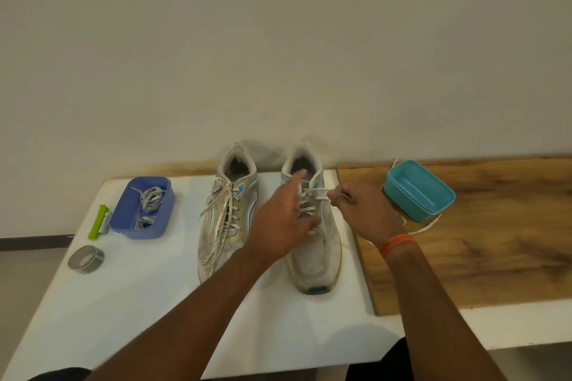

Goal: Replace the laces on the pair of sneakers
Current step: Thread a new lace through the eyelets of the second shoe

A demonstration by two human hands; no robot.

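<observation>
Two worn white sneakers with teal trim stand side by side on the white table, toes toward me. The left sneaker [227, 213] has a loosened speckled lace hanging over its side. My left hand [278, 223] lies over the lacing of the right sneaker [315, 257], index finger stretched toward the tongue. My right hand [362, 213] pinches the right sneaker's lace [318, 192] at a top eyelet. That lace's free end [421, 229] trails right, under the teal tub. A blue tub [164, 213] at the left holds grey laces [150, 199].
A teal tub [433, 207] sits on a wooden board [479, 257] at the right. A green clip [97, 223] and a roll of tape [86, 259] lie left of the blue tub. The white table [139, 303] ends at the wall behind the shoes.
</observation>
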